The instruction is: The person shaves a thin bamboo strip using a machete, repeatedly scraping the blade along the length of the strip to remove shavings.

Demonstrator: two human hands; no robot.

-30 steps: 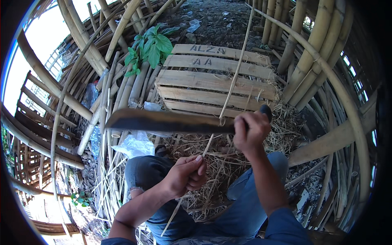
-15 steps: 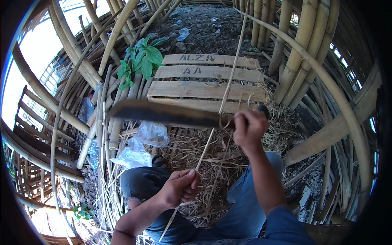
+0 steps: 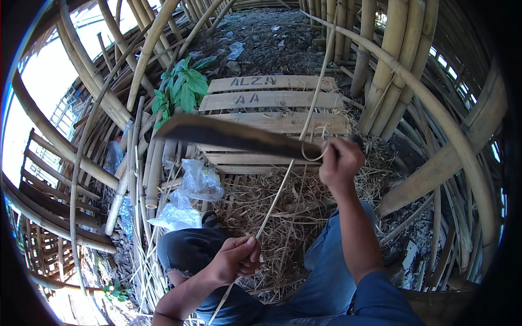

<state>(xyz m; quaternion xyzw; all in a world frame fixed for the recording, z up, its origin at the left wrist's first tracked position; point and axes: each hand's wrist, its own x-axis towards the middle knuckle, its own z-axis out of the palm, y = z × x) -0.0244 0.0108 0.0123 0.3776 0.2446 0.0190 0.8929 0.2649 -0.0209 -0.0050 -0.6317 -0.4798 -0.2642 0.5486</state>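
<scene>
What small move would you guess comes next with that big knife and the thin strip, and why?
Probably draw the strip a little further toward the lap against the blade. The right hand holds the blade across the strip, a thin shaving curls at the contact, and the left hand pinches the strip lower down.

blade (image 3: 234,136): dull dark metal | strip (image 3: 283,182): smooth pale bamboo | pallet (image 3: 272,98): rough wood
</scene>
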